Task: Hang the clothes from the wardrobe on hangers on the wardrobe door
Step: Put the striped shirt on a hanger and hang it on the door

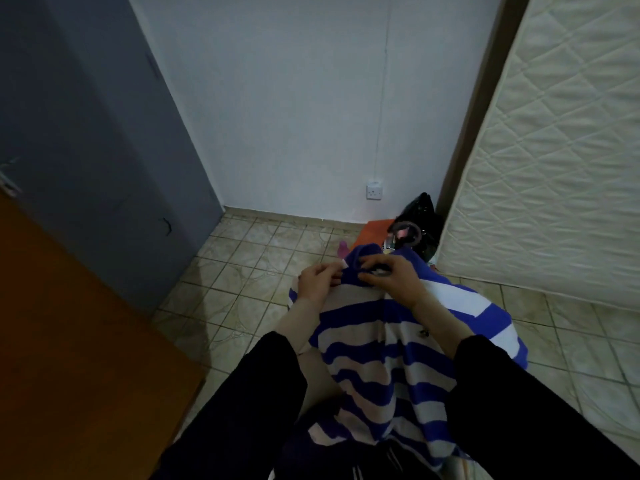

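There were two hands, the left hand [317, 280] and right hand [391, 277], one blue-and-white striped garment [374, 368], one wall socket [374, 191], one quilted mattress [554, 168] at right, and one black bag [424, 209] far right.

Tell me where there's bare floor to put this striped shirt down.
Bare tile floor lies ahead on the left, bordered by the grey door, the white wall and the brown door. More runs beside the mattress. The corner by the black bag is crowded. Both the left hand and right hand hold the striped shirt.
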A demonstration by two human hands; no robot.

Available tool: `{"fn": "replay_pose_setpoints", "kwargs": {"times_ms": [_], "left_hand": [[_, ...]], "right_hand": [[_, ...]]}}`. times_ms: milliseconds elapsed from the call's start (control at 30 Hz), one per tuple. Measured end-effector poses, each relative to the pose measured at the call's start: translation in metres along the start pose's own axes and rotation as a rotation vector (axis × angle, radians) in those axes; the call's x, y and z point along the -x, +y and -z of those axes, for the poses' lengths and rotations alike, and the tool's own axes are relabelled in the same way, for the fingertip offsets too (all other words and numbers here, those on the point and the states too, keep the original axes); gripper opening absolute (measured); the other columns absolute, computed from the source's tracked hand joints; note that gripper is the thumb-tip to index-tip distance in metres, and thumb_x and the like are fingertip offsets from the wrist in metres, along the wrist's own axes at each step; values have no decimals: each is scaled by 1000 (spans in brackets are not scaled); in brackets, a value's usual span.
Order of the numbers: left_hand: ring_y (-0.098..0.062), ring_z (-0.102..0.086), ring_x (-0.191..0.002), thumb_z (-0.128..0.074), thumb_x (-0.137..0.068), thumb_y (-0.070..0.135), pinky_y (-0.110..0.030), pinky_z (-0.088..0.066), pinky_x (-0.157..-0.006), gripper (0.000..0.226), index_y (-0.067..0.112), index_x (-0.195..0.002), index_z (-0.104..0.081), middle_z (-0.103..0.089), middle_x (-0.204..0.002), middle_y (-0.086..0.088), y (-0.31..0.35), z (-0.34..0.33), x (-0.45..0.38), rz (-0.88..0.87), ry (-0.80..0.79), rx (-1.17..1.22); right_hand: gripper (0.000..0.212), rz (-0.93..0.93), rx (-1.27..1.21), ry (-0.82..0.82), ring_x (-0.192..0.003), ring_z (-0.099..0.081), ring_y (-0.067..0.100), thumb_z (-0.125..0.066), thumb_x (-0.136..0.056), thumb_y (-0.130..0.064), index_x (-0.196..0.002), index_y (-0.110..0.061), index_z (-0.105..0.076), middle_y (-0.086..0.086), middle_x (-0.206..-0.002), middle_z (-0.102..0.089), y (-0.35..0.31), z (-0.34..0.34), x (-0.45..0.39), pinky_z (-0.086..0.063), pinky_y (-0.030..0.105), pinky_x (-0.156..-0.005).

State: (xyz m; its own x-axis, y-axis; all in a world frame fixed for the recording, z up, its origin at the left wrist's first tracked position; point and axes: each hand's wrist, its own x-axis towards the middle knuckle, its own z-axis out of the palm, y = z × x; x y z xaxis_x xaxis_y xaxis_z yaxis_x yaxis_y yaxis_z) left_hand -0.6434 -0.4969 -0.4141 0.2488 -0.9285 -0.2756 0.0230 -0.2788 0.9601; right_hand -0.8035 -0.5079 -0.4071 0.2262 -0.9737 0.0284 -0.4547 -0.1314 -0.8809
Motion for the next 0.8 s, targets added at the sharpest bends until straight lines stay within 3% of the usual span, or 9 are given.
{"fn": "replay_pose_setpoints", "kwargs": {"times_ms": [100, 167, 267, 400, 500, 600, 700, 800], "left_hand": [[-13, -59, -72, -66, -84, 30, -21, -49, -66, 20, 11, -79, -64, -63, -76, -1, 5, -8, 0, 39, -57, -29], [-16, -61, -80, -72, -79, 32, -27, -50, -75, 21, 13, -82, -64, -66, -84, -2, 5, -11, -2, 48, -94, -66], [-24, -62, -98, -79, -72, 26, -34, -51, -86, 28, 10, -91, -66, -67, -102, -11, 2, -14, -5, 28, -114, -169], [-26, -62, -100, -73, -77, 10, -35, -51, -91, 24, 4, -99, -67, -68, -103, -15, -5, -14, -5, -13, -60, -273], [-24, -63, -97, -70, -78, 4, -31, -50, -90, 21, 4, -99, -67, -68, -95, -13, -8, -11, -5, -45, -68, -310], [-18, -60, -87, -70, -78, 4, -26, -48, -82, 22, 5, -99, -66, -62, -78, -1, -8, -2, -4, -80, -131, -355], [-17, -59, -80, -71, -76, 0, -21, -48, -72, 21, 7, -95, -64, -58, -71, 2, -14, 9, -3, -126, -196, -368], [-9, -56, -72, -70, -75, -3, -10, -46, -64, 22, 2, -96, -65, -57, -72, 4, -21, 19, -2, -173, -230, -397]], "right_hand": [[12, 46, 58, -39, -106, -61, 14, -73, -77, -16, -87, -22, -70, -1, -111, -68, 5, 1, 6, -46, 41, -99], [18, 56, 94, -69, -108, -60, 13, -69, -80, -10, -93, -22, -72, -2, -113, -67, 8, 4, 10, -45, 40, -99], [40, 27, 161, -123, -113, -54, 12, -55, -78, 7, -105, -19, -70, 1, -117, -66, 3, 6, 16, -42, 38, -102], [49, -54, 82, -100, -111, -51, 11, -42, -77, 16, -106, -12, -70, 6, -119, -64, 1, 6, 21, -44, 29, -100], [41, -55, 148, 87, -109, -58, 20, -45, -78, 14, -99, -9, -71, 9, -110, -68, 7, 6, 15, -47, 30, -95], [31, -9, 239, 156, -106, -59, 24, -55, -79, 8, -103, -9, -67, 9, -109, -67, 7, 7, 6, -45, 29, -89], [38, 130, 416, 137, -110, -53, 25, -59, -75, 3, -111, -11, -61, 7, -116, -61, -1, 6, -6, -41, 32, -90], [42, 225, 532, 12, -112, -53, 25, -61, -76, 0, -116, -13, -58, 6, -120, -60, -9, -1, -17, -43, 36, -91]]}}
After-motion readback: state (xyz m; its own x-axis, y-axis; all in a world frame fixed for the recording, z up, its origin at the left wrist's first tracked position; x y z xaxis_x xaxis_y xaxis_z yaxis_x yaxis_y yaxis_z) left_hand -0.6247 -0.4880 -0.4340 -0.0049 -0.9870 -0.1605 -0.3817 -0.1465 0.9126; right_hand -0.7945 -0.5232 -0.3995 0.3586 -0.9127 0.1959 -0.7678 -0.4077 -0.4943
